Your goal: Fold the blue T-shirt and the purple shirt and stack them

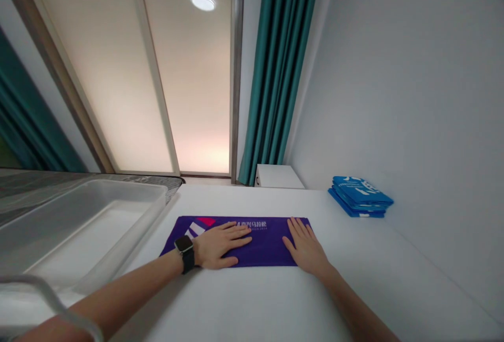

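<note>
A purple cloth (262,250) with white lettering and a red and white pattern lies folded into a flat, long rectangle on the white table. Palm down on its left half rests my left hand (220,245), fingers stretched to the right over part of the print; a dark watch is on that wrist. My right hand (307,247) lies flat on the cloth's right end, its fingers pointing away from me. Neither hand grips the fabric. Whether the piece is a bag or a garment cannot be made out.
Folded blue printed cloths (358,198) are stacked at the right, by the wall. A translucent plastic bin (157,195) stands at the left of the white table (252,305). A pale cable (51,295) crosses the lower left. Beyond are a white cabinet (279,175) and a green curtain (279,69).
</note>
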### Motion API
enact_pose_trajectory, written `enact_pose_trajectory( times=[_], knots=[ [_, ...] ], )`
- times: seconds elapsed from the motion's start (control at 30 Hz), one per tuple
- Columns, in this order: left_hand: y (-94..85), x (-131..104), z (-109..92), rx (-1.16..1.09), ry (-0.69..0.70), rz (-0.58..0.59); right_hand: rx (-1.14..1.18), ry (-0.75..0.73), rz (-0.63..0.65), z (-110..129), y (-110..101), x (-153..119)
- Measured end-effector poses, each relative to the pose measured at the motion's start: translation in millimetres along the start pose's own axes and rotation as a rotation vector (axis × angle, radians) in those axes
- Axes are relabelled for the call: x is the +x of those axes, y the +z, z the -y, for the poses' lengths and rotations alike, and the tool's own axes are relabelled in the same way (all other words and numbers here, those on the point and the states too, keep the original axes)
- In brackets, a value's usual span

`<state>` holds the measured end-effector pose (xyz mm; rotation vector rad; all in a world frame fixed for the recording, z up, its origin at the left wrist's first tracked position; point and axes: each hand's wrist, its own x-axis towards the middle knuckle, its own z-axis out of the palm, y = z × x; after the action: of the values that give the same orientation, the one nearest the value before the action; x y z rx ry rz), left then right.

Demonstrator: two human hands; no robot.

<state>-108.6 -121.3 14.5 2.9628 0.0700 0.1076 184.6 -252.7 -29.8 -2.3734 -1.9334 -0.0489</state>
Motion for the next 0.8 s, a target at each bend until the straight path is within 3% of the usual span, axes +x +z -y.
enact_pose_trajectory(
  times=[0.17, 0.43, 0.57, 0.7, 0.8],
  knots=[
    [5.1, 1.4, 6.8, -0.063, 0.011, 0.015, 0.017, -0.009, 0.007, 0.8, -1.9, 0.7],
    [5.7, -3.4, -11.0, -0.085, -0.063, -0.049, 0.02, -0.052, -0.014, -2.3, -7.0, 4.0],
    [6.9, -3.9, -11.4, -0.106, -0.074, -0.045, -0.026, 0.06, -0.116, 21.1, -7.9, -8.3],
    [8.8, -4.1, -12.5, -0.075, -0.072, -0.066, -0.02, 0.095, -0.061, 50.5, -6.6, -20.3],
    [12.8, -3.6, -18.1, -0.048, -0.105, -0.081, -0.03, 0.058, -0.033, 54.0, -8.2, -15.7]
  ],
)
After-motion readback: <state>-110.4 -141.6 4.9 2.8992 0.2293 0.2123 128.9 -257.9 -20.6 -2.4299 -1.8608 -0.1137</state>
